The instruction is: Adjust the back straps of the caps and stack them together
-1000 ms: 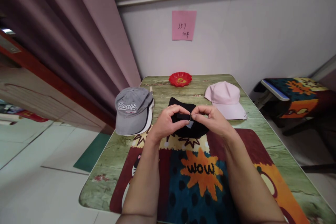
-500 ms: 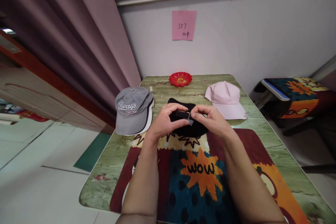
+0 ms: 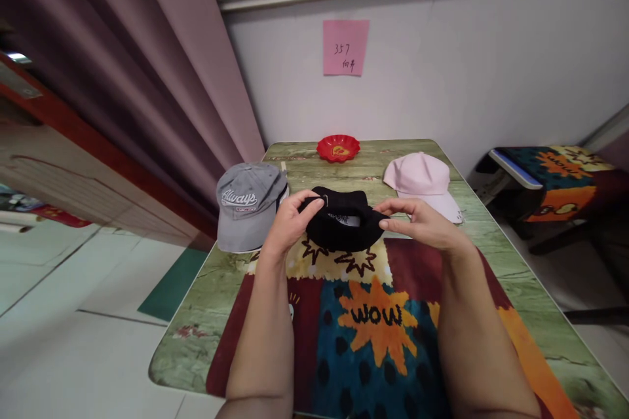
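A black cap (image 3: 344,232) is upside down near the middle of the table, its opening and a pale inner label facing me. My left hand (image 3: 298,217) pinches its left side by the strap and buckle. At the cap's right side, my right hand (image 3: 410,219) has thumb and fingers closed on the edge. To the left sits a grey cap (image 3: 248,206) with white lettering, stacked with another cap mostly hidden behind it. A pink cap (image 3: 417,180) rests to the right, beyond my right hand.
A red scalloped dish (image 3: 338,148) stands at the back of the green wood-patterned table (image 3: 191,334). A colourful mat (image 3: 378,327) lies in front of the black cap. On the wall is a pink note (image 3: 345,48). A stool (image 3: 565,177) stands at the right.
My hands have moved apart from the strap at the middle, the left going left and the right going right. The black cap now shows its inside and label.
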The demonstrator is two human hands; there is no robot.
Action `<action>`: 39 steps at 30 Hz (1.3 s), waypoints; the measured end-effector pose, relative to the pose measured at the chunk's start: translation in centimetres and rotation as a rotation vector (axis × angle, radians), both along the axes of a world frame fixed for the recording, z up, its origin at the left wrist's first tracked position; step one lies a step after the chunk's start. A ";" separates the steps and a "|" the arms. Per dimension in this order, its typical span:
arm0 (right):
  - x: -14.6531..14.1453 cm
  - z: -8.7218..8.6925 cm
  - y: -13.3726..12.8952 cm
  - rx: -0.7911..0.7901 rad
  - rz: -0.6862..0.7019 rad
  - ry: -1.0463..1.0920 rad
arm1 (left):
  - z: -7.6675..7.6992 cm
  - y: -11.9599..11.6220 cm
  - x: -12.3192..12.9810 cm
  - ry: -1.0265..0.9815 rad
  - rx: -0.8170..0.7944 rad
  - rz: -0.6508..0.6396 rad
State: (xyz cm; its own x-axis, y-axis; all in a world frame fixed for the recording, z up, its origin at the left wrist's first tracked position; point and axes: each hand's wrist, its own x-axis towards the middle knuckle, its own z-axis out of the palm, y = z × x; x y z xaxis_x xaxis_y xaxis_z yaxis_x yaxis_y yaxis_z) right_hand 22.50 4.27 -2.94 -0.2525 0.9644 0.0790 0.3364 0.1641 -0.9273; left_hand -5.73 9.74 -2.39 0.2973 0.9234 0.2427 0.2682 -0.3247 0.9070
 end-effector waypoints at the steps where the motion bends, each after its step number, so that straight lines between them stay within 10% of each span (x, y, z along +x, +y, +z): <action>1: 0.0 -0.3 0.2 0.020 -0.028 -0.008 | -0.1 0.1 -0.1 -0.012 0.002 0.016; 6: -0.8 -0.7 0.6 0.122 -0.268 -0.047 | -0.6 0.4 -0.1 -0.050 0.028 0.056; 11: -0.9 0.3 0.1 0.126 -0.181 -0.093 | -0.1 -0.3 1.3 -0.061 0.041 0.030; 23: -7.4 0.2 0.3 0.692 -0.324 -0.341 | 0.7 -1.7 3.5 -0.134 0.035 0.003; 39: -7.1 0.9 -0.2 0.505 -0.233 -0.159 | 0.9 -1.3 2.1 -0.012 -0.036 -0.154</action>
State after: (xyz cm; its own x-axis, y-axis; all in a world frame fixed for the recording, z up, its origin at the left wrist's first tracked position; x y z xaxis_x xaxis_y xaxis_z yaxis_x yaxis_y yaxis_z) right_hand 15.38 4.10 -2.08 -0.0850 0.8483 0.5227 0.5457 0.4786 -0.6879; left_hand -3.61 8.44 -1.45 0.4336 0.8751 0.2149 0.2068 -0.3288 0.9215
